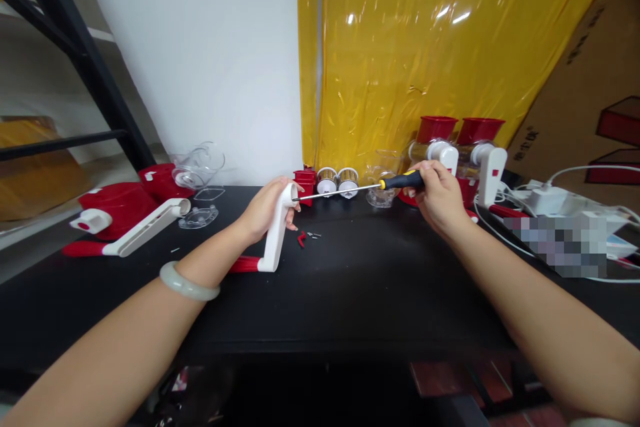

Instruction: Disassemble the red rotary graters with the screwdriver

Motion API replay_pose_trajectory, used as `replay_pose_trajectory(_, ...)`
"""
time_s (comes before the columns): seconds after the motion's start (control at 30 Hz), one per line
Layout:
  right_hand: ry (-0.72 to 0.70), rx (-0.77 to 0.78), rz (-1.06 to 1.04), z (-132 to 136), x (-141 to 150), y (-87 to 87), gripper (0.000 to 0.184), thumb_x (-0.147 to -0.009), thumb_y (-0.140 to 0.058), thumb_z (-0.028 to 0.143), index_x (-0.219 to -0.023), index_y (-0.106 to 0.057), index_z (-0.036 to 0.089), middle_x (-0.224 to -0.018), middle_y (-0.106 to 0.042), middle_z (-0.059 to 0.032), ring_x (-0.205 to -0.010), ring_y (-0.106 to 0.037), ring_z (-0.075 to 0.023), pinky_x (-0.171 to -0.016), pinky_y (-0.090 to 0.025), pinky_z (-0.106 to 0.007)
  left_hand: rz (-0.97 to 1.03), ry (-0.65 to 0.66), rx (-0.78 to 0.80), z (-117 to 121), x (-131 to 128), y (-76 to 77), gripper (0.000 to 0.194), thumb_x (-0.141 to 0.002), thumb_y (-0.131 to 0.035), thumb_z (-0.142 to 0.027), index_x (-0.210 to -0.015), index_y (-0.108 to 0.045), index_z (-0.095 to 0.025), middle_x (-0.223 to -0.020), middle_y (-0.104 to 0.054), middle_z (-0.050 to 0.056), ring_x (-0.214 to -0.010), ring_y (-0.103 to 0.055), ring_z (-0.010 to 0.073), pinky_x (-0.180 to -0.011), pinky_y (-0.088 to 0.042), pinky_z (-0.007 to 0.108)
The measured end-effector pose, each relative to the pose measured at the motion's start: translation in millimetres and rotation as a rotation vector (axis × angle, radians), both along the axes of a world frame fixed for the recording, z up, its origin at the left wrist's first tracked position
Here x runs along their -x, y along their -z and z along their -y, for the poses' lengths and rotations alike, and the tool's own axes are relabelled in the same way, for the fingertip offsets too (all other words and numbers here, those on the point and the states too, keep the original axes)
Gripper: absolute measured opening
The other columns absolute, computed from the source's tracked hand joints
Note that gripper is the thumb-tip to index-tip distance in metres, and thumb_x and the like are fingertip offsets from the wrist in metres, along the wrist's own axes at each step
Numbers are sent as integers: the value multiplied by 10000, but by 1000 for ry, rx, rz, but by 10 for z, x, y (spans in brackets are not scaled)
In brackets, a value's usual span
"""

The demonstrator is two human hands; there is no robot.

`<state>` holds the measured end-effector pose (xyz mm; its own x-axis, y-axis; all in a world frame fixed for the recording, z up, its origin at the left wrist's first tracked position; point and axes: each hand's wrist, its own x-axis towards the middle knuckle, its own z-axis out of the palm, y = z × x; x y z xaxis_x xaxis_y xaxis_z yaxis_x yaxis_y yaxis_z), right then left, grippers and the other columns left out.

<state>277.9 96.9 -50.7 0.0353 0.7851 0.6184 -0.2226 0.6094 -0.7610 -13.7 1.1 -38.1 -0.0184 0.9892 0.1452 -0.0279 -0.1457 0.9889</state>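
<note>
My left hand (267, 209) is wrapped round the upper end of a white crank handle (275, 240) with a red grip, holding it upright over the black table (350, 307). In my right hand (437, 197) is a screwdriver (400, 181) with a black and yellow handle. Its long shaft runs leftward, and the tip meets the round opening at the crank's top; how deep it sits I cannot tell. Below my left fingers lie a small red part (301, 238) and several small screws (313, 235).
At left are red bases (117, 207), another white crank (150, 227) and clear plastic parts (200, 167). Two grater drums (327, 182) stand at the back. On the right stand assembled red and white graters (483, 147), beside white cables and a power adapter (547, 199).
</note>
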Motion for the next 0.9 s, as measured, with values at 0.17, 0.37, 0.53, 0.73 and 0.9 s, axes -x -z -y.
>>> replay_pose_trajectory(0.17, 23, -12, -27, -6, -10, 11, 330, -755, -687, 525, -727, -566, 219, -718, -539, 21, -532, -474, -87, -436, -417, -222, -1, -7, -9, -6, 7, -2, 274, -882, -453, -415, -945, -546, -165, -624, -575, -2, -423, -488, 100, -447, -537, 295)
replay_pose_trajectory(0.37, 43, -8, -32, -32, -32, 19, 326, -753, -691, 523, -733, -564, 223, -708, -541, 25, -528, -484, -90, -434, -421, -221, -5, -23, -10, -2, 4, -10, 257, -898, -415, -397, -932, -532, -170, -620, -575, 4, -426, -488, 107, -446, -542, 308)
replay_pose_trajectory(0.53, 10, -1, -21, 3, -4, 3, 357, -728, -708, 541, -720, -556, 218, -687, -534, 29, -509, -460, -83, -424, -400, -219, -4, -23, -7, 7, -9, -23, 277, -890, -425, -403, -949, -547, -163, -608, -568, 1, -420, -482, 104, -444, -542, 303)
replay_pose_trajectory(0.73, -48, 12, -43, 15, 7, -5, 368, -712, -731, 532, -710, -551, 212, -665, -524, 33, -489, -459, -77, -418, -382, -220, -8, -18, -9, 12, -5, -31, 274, -886, -432, -406, -947, -543, -164, -611, -569, -2, -425, -487, 104, -441, -544, 306)
replay_pose_trajectory(0.9, -10, -2, -38, -8, 2, 2, 366, -724, -713, 541, -711, -551, 214, -665, -529, 32, -481, -450, -77, -405, -369, -221, -33, 61, -74, 0, 51, -18, 301, -885, -441, -443, -959, -543, -170, -627, -586, 0, -436, -517, 108, -440, -545, 304)
